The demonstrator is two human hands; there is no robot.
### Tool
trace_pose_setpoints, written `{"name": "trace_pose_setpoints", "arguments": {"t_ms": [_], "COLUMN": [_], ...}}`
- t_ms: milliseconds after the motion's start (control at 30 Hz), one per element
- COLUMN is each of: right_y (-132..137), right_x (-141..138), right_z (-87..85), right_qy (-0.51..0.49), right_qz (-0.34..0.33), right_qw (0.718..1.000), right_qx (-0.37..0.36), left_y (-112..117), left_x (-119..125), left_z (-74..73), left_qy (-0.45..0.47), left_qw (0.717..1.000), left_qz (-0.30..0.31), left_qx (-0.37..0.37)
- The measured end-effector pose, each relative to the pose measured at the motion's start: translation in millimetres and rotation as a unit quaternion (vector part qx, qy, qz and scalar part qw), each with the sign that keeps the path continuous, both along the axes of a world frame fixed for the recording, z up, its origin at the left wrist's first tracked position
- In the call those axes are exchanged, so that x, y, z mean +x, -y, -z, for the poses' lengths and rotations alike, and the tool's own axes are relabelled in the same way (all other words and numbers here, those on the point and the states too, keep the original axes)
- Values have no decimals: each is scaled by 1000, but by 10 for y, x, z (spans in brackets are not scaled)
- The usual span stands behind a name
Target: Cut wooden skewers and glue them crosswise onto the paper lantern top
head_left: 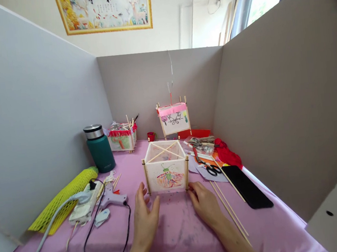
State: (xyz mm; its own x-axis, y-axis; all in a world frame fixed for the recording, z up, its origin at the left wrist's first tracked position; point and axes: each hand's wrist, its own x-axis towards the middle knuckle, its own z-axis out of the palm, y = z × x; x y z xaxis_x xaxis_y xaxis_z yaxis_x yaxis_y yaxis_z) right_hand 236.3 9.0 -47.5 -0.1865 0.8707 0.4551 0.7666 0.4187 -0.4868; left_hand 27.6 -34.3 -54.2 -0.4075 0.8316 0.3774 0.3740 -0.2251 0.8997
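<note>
A square paper lantern with wooden corner posts stands upright on the pink cloth, a colourful drawing on its front panel. Two thin sticks cross over its open top. My left hand is just in front of its left corner, fingers apart and holding nothing. At the lower right corner post is my right hand, its fingers curled beside the post's foot; whether they grip it is hard to make out.
On the left are a green bottle, a glue gun, a power strip and cables. A finished lantern hangs behind. Scissors, a black phone and loose sticks lie right. Grey partitions enclose the table.
</note>
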Motion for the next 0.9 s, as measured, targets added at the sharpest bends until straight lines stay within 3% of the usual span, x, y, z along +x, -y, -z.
{"name": "trace_pose_setpoints", "arguments": {"t_ms": [100,300,433,500,567,633,733,900], "right_y": [33,172,228,212,143,6,-301,-673], "right_x": [-18,-55,-58,-60,-63,-65,-67,-107], "right_z": [-29,-176,-198,-180,-183,-227,-344,-393], "right_qy": [-10,23,26,-6,-72,-143,-188,-174], "right_qz": [-52,-224,-254,-229,-167,-69,39,37], "right_qw": [998,974,967,973,983,985,977,981], "right_qx": [12,9,8,15,36,66,90,76], "left_y": [-97,-412,-415,-277,-118,-15,-9,-71], "left_x": [-64,-374,-393,-273,-96,83,257,273], "left_z": [-17,-137,-270,-361,-461,-546,-605,-556], "left_qy": [33,45,22,-20,-148,-234,-330,-424], "left_qw": [999,998,999,996,973,949,918,884], "left_qz": [23,32,-14,-67,-108,-93,-84,-88], "left_qx": [-18,18,25,60,138,188,204,175]}}
